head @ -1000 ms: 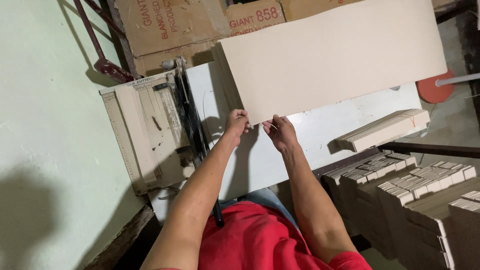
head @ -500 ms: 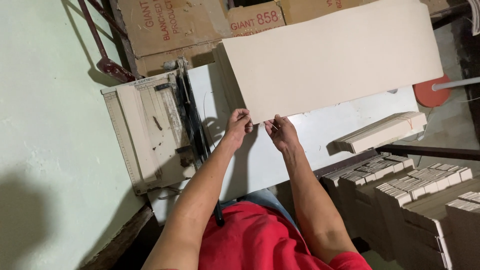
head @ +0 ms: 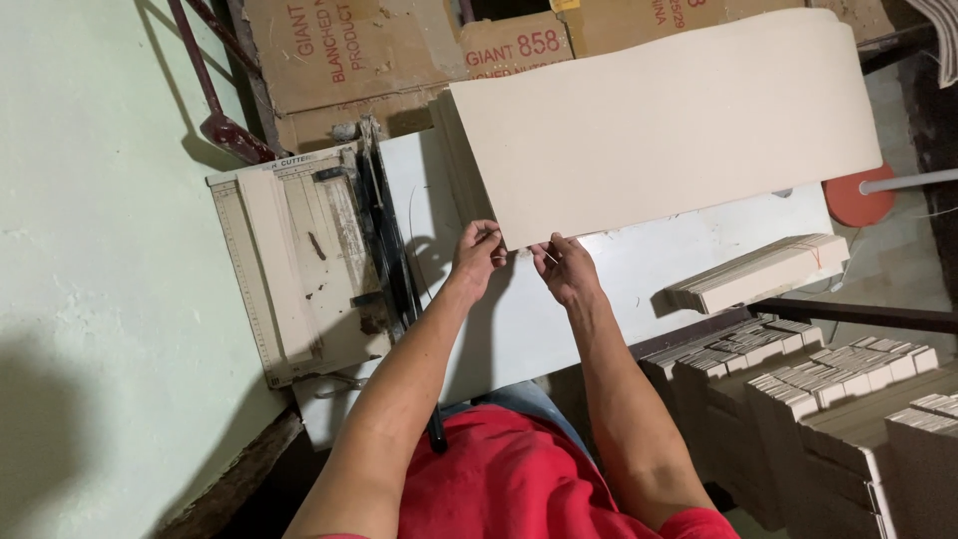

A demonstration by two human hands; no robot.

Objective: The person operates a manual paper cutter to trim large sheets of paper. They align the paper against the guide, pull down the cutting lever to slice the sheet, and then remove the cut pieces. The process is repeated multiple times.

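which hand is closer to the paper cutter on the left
Left. The left hand grips the big cream sheet just beside the paper cutter; the right hand holds the sheet's edge farther away.

Paper cutter [head: 299, 265], cardboard boxes [head: 339, 60], card stacks [head: 828, 384]

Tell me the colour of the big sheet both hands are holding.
Plain cream, no pattern. The sheet shows best in the head view, the only one.

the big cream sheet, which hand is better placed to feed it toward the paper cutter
Left, probably. The left hand pinches the cream sheet at the corner nearest the paper cutter; the right hand grips the same edge farther from it.
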